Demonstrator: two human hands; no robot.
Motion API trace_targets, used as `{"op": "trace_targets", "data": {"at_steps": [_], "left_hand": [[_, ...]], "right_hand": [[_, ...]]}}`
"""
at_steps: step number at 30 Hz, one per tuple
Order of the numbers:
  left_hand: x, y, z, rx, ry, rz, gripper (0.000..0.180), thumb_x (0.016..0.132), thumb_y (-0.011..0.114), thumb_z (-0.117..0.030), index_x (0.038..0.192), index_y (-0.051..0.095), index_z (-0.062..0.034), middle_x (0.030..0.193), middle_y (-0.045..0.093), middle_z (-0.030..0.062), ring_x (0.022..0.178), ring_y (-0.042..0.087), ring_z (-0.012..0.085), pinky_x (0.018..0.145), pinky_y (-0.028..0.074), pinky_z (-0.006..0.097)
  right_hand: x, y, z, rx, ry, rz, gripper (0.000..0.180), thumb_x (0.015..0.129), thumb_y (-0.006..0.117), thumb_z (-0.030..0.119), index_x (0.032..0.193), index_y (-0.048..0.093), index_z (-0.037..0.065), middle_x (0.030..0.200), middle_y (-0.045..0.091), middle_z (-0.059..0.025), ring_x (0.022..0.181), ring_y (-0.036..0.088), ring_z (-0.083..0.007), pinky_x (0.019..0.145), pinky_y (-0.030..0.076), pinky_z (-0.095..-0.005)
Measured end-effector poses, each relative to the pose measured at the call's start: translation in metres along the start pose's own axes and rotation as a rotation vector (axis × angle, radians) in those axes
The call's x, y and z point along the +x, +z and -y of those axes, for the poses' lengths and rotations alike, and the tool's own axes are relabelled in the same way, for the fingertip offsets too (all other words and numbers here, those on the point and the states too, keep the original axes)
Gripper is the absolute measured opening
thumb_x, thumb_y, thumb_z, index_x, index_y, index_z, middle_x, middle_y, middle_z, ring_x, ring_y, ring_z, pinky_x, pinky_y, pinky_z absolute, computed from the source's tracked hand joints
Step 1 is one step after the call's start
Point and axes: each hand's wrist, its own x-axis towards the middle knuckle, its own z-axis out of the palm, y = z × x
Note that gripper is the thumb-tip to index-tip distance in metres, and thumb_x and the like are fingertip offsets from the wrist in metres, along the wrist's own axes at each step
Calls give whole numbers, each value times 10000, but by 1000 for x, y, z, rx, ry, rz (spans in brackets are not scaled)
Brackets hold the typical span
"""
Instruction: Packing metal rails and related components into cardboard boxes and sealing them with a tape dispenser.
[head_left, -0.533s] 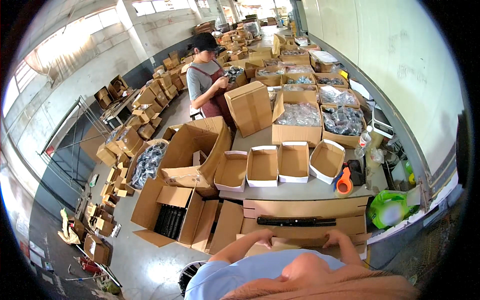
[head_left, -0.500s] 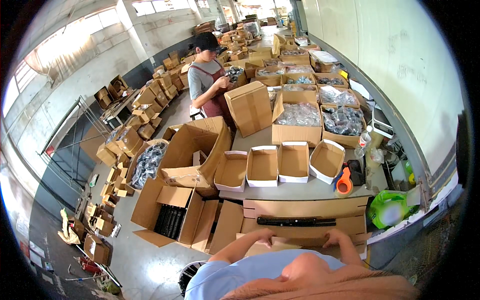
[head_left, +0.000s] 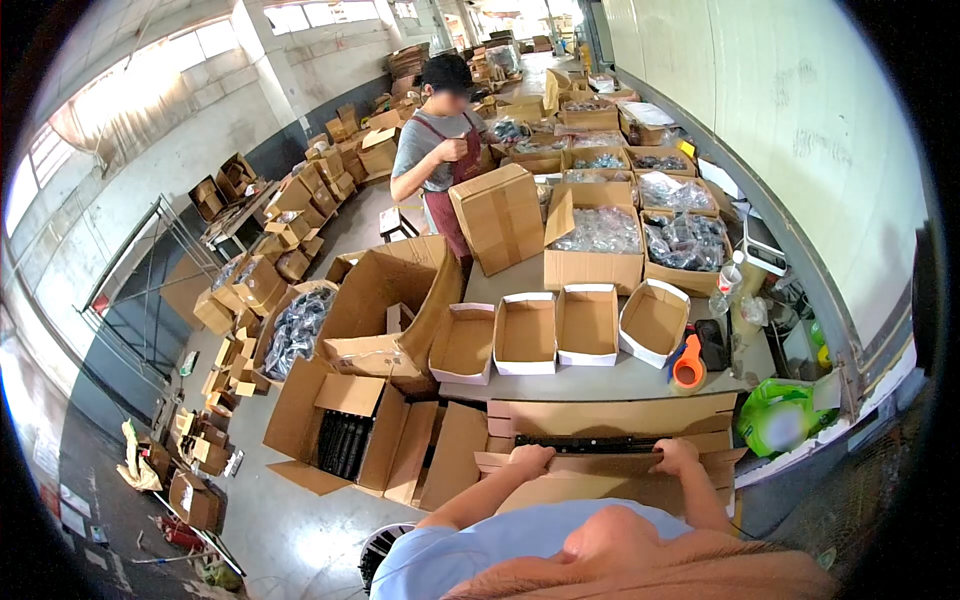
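A long, flat cardboard box [head_left: 610, 412] lies unfolded on the table in front of me. Long black metal strips [head_left: 590, 441], perhaps drawer slides, lie along its middle, partly hidden by its raised near flap [head_left: 600, 466]. Closed over this flap's upper edge is my left hand [head_left: 532, 458], near the strips' left end. Toward their right end, my right hand [head_left: 677, 456] grips the same flap. To the left, an open carton [head_left: 285, 425] holds a row of similar black strips [head_left: 343, 443].
Several shallow white-edged trays [head_left: 525, 332] line the table beyond the box. An orange tape dispenser [head_left: 688, 365] and a green bag [head_left: 775, 418] sit to the right. A person [head_left: 445, 160] in an apron stands behind a tall carton [head_left: 497, 220]. Cartons of bagged parts [head_left: 597, 230] fill the far table.
Both hands have moved away from me, bringing the near flap up toward the black strips. The person across the table has straightened and shifted right, away from the bagged parts.
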Motion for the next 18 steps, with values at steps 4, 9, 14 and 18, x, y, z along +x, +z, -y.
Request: {"op": "trace_targets", "data": {"at_steps": [4, 9, 14, 18], "left_hand": [[-7, -16, -11, 36, -3, 21, 331, 725, 678, -247, 1022, 565, -155, 865, 665, 97, 834, 642, 301, 671, 508, 437], [-10, -16, -10, -30, 12, 81, 371, 688, 722, -288, 989, 573, -132, 893, 662, 102, 898, 631, 295, 716, 501, 433], [-4, 8, 1, -88, 74, 248, 400, 650, 761, -299, 966, 588, -126, 910, 666, 91, 913, 625, 295, 731, 496, 423], [-5, -3, -1, -116, 63, 214, 397, 666, 755, -305, 969, 587, -111, 934, 662, 103, 924, 619, 303, 747, 490, 430]], "right_hand": [[-6, 5, 0, -33, 25, 21, 533, 633, 774, 464, 1063, 618, 191, 1018, 662, -38, 945, 623, -265, 782, 500, -400], [-15, 9, 0, -69, -92, 20, 512, 663, 747, 476, 1069, 619, 191, 1026, 662, -48, 968, 618, -272, 789, 497, -417], [-19, 13, 3, -90, -81, 148, 580, 619, 773, 468, 1089, 623, 165, 1034, 658, -65, 968, 616, -274, 808, 495, -401], [-6, 27, -15, 150, -94, 135, 647, 587, 796, 447, 1112, 620, 111, 1013, 659, -101, 941, 625, -270, 801, 503, -388]]}}
